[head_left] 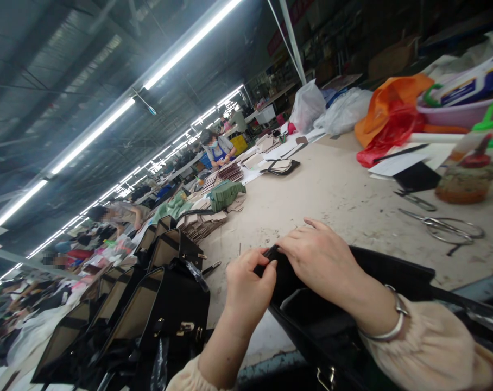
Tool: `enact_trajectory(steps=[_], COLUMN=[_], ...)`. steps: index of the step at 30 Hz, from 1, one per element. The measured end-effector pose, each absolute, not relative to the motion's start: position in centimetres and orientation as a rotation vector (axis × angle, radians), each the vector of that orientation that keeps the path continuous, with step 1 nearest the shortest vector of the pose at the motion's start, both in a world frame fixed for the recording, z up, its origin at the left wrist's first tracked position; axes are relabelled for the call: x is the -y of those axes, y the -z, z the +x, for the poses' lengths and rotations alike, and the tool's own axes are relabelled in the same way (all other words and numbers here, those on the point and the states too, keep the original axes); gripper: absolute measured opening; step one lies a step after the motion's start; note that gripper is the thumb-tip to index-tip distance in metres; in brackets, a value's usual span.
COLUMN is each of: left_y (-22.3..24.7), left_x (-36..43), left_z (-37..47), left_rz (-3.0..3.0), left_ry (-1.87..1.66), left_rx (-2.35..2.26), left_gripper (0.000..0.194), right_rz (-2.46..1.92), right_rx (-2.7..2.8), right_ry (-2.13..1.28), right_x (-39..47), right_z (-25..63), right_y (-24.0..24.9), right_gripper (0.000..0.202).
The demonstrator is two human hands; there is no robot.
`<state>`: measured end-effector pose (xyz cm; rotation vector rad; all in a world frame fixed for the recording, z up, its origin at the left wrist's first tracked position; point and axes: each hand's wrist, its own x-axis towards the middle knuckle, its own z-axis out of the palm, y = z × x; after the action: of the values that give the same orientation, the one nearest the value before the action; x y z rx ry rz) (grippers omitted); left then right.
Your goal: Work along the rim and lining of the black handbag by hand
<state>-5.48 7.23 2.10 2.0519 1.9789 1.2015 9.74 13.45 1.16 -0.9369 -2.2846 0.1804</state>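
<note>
A black handbag (311, 320) with gold-coloured metal fittings lies tilted at the table's near edge, its mouth partly open toward me. My left hand (250, 282) pinches the bag's upper left edge between thumb and fingers. Close beside it, my right hand (317, 252) grips the same edge, its fingers bent over the black material and one finger raised. The fingertips of both hands almost meet at that corner. What lies under my right palm is hidden.
Several black handbags (177, 304) stand at left. Scissors (446, 225), a glue bottle (468, 176) and a red plastic bag (393, 127) lie at right. Stacked pieces (201, 222) and green cloth (226, 195) sit farther along the table (328, 190). Another person (219, 149) works beyond.
</note>
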Motion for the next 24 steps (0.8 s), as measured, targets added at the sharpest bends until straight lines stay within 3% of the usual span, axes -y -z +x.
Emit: enact_trajectory(steps=[4, 8, 12, 24], left_y=[-2.2, -2.4, -2.7, -3.1], left_x=[-6.0, -4.9, -4.3, -7.1], left_z=[-5.7, -5.7, -6.3, -7.9], left_rz=[2.072, 1.789, 1.645, 1.771], left_ry=[-1.215, -1.194, -0.932, -0.819], left_rx=[-2.021, -1.983, -1.990, -1.945], left_gripper=[0.012, 0.042, 0.070, 0.039], right_rz=[-0.983, -1.015, -1.002, -1.051], right_rx=[2.288, 2.281, 2.274, 2.296], right_ry=[-0.171, -0.147, -0.115, -0.143], right_x=[-13.3, -13.3, -13.4, -13.0], right_z=[10.0, 10.0, 9.9, 11.1], right_y=[-1.3, -1.1, -1.0, -1.3], right_gripper=[0.019, 0.020, 0.020, 0.017])
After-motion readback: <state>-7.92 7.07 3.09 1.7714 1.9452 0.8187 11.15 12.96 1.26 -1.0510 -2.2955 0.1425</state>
